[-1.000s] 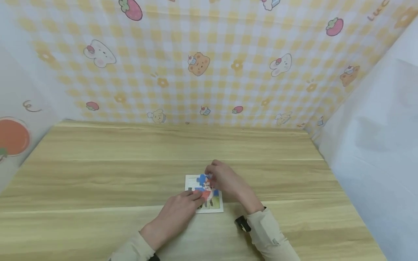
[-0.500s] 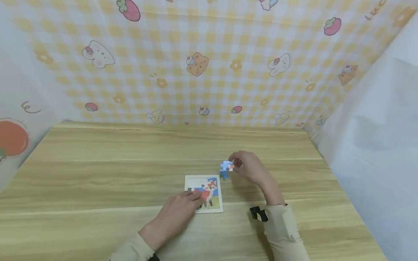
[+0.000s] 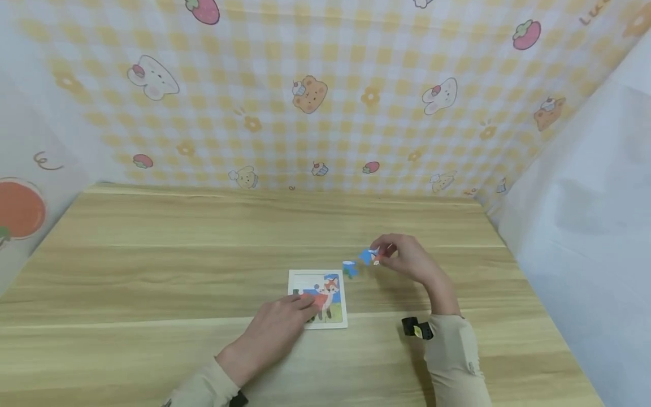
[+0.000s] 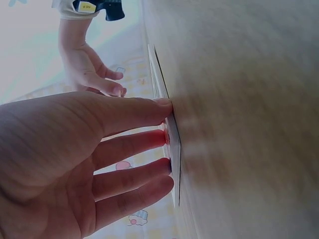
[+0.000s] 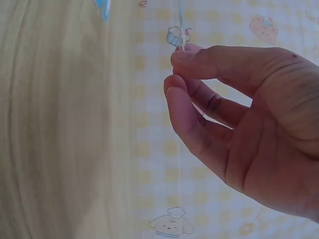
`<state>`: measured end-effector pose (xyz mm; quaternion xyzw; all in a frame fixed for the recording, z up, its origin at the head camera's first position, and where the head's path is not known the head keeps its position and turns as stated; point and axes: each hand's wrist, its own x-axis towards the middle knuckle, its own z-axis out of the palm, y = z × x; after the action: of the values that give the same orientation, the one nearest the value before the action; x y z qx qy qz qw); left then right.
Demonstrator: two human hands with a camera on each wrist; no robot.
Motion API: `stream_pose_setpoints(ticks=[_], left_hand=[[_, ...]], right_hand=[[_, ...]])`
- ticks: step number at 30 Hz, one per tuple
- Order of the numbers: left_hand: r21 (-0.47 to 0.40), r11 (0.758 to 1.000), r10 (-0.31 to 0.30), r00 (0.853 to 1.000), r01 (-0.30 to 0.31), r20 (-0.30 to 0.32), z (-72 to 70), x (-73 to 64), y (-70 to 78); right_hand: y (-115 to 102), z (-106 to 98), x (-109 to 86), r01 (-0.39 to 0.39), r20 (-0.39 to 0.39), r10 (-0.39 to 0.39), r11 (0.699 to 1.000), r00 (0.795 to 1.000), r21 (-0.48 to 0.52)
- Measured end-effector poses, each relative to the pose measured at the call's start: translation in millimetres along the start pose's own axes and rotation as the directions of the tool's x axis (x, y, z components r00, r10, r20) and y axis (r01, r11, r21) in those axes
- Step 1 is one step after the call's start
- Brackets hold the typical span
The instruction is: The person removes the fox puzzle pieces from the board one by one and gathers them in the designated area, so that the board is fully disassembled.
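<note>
On my feed the right hand [image 3: 409, 261] pinches a blue puzzle piece [image 3: 366, 256] at its edge, beyond the far right corner of the puzzle frame [image 3: 333, 326]; a loose piece [image 3: 349, 268] lies just beside that corner. The left hand [image 3: 277, 325] rests on the frame, fingers spread. I'd steady the frame lightly, turn the pinched piece to match the picture, then lower it flat without forcing the tabs

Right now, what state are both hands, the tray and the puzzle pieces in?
Puzzle tray, flat on the table, partly filled, bare toward its far left corner.
Loose piece, lying by the tray's far right corner.
Held piece, raised off the table.
Left hand, fingertips resting on the tray.
Right hand, pinching the held piece.
</note>
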<state>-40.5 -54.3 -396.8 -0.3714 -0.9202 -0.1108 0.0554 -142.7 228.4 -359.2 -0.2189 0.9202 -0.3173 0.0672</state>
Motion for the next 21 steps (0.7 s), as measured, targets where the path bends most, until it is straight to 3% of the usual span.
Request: stream_pose_setpoints(ticks=[12, 21], left_hand=[[-0.003, 1.0, 0.006, 1.0, -0.006, 0.001, 0.3, 0.5, -1.2], [0.0, 1.0, 0.0, 1.0, 0.0, 0.016, -0.1, 1.4, -0.2]], right_hand=[[12.5, 5.9, 3.2, -0.115, 0.03, 0.117, 0.992, 0.993, -0.059], [18.8, 12.1, 4.6, -0.133, 0.044, 0.134, 0.991, 0.99, -0.033]])
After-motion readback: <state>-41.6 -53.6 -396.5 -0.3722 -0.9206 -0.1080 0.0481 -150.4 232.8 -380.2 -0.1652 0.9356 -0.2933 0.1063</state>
